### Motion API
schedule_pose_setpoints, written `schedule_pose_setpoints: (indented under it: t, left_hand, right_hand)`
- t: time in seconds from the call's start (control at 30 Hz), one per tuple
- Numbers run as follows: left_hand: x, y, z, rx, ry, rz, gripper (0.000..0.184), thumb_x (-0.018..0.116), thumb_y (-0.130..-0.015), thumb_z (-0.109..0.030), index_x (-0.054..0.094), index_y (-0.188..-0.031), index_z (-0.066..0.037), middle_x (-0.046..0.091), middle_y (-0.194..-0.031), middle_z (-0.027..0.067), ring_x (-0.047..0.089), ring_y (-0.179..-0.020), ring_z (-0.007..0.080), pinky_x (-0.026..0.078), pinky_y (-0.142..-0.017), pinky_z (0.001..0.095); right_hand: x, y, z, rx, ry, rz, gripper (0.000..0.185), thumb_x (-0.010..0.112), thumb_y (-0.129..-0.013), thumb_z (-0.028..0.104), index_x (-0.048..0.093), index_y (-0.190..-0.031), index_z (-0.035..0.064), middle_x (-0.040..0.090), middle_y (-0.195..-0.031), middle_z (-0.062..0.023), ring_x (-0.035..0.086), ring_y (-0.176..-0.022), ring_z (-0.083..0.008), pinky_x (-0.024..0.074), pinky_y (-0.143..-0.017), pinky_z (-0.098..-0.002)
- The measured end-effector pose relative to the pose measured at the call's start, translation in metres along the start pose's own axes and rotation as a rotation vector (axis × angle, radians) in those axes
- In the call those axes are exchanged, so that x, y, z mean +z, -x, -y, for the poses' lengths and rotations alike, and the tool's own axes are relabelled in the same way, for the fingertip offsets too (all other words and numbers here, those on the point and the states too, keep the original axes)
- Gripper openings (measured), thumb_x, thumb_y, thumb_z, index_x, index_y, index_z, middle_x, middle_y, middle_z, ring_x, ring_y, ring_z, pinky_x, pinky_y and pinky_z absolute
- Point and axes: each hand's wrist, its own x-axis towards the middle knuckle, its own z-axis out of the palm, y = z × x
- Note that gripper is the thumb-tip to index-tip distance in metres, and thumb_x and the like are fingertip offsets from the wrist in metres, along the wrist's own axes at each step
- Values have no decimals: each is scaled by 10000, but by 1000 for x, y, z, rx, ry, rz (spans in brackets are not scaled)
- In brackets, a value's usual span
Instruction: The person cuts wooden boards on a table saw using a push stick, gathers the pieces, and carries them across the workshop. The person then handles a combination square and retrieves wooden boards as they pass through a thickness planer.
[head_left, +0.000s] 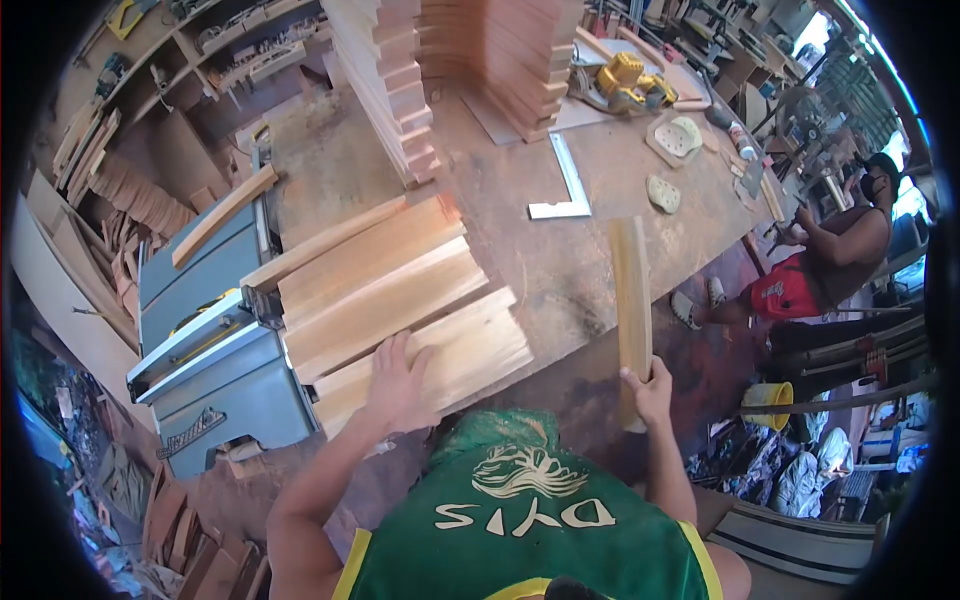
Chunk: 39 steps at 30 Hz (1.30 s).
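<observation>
My left hand (398, 388) lies flat with spread fingers on the nearest of several pale wooden boards (375, 290), which are laid side by side at the near edge of the workbench (490, 240). A dark gap runs between that nearest board and the others. Out to the right, my right hand (652, 395) grips a single wooden slat (629, 290) near its lower end, thumb across its face. The slat points away from me, past the bench edge. Beyond the boards rests a metal try square (570, 185).
Tall stacks of notched boards (395, 100) stand at the back of the bench. A blue table saw (215, 370) adjoins the left side. A yellow power tool (625, 82) sits at the far right. Another person (830, 240) is right of the bench, near a yellow bucket (768, 405).
</observation>
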Motion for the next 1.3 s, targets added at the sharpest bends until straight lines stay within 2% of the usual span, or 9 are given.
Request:
schedule_pose_setpoints:
  t: [0.2, 0.33, 0.4, 0.57, 0.7, 0.8, 0.87, 1.1, 1.3]
  left_hand:
    - [29, -94, -84, -73, 55, -90, 1122, 886, -530, -426, 404, -1468, -41, 251, -1485, 313, 230, -1372, 528, 210, -1164, 608]
    - [42, -138, -106, -50, 52, -131, 1042, 839, -620, -467, 413, -1468, -36, 242, -1500, 321, 234, -1379, 525, 219, -1165, 609]
    - [43, -138, -102, -13, 71, -156, 940, 788, -713, -464, 424, -1465, -34, 270, -1506, 312, 262, -1386, 504, 230, -1170, 594]
    - [-37, -130, 14, -200, -12, -278, 593, 632, -889, -305, 495, -1390, -20, 491, -1435, 231, 429, -1362, 389, 330, -1153, 504]
    - [-88, -140, 179, -336, -347, -348, 519, 616, -889, -318, 565, -1300, -5, 616, -1285, 228, 580, -1181, 416, 458, -1037, 495]
    - [-104, -146, 240, -481, -271, 131, 482, 624, -888, -336, 607, -1232, 2, 667, -1181, 228, 628, -1097, 412, 489, -970, 500]
    - [-101, -145, 274, -281, -260, 194, 459, 626, -900, -381, 641, -1161, -4, 682, -1132, 238, 646, -1047, 418, 500, -918, 513]
    - [-111, -164, 210, -242, -270, -47, 498, 576, -941, -515, 666, -1134, -65, 700, -1076, 221, 668, -977, 416, 510, -869, 510]
    - [-133, -169, 107, -98, -301, 25, 547, 546, -946, -542, 672, -973, -10, 700, -951, 227, 676, -875, 416, 525, -779, 520]
  right_hand:
    - [38, 14, -11, 127, -280, -18, 302, 719, -838, 184, 637, -1027, -36, 670, -871, -90, 607, -809, -157, 493, -761, -323]
    - [67, 14, -23, 154, -297, -38, 367, 685, -819, 152, 601, -1095, -74, 669, -977, -169, 634, -898, -242, 496, -846, -368]
    - [83, 29, -17, 176, -305, 7, 530, 672, -823, 154, 500, -1261, -91, 565, -1185, -243, 565, -1107, -317, 438, -985, -407]
    - [133, 51, 30, 119, -324, 29, 775, 714, -821, 168, 317, -1416, -132, 401, -1335, -316, 414, -1280, -395, 312, -1124, -457]
    - [162, 53, 49, 111, -316, -20, 839, 751, -822, 180, 275, -1433, -141, 374, -1349, -349, 391, -1286, -428, 290, -1136, -478]
    - [170, 53, 64, 94, -257, -70, 850, 762, -821, 197, 279, -1441, -124, 374, -1347, -355, 401, -1267, -438, 304, -1122, -487]
    - [171, 60, 63, 108, -212, -84, 850, 764, -820, 204, 282, -1444, -114, 382, -1337, -354, 407, -1251, -441, 316, -1107, -493]
    - [192, 75, 62, 168, -113, -119, 780, 717, -851, 208, 297, -1441, -82, 429, -1273, -331, 419, -1213, -445, 353, -1062, -501]
    - [193, 78, 81, 221, -236, -102, 778, 719, -843, 196, 303, -1454, -46, 374, -1331, -329, 398, -1237, -446, 323, -1100, -502]
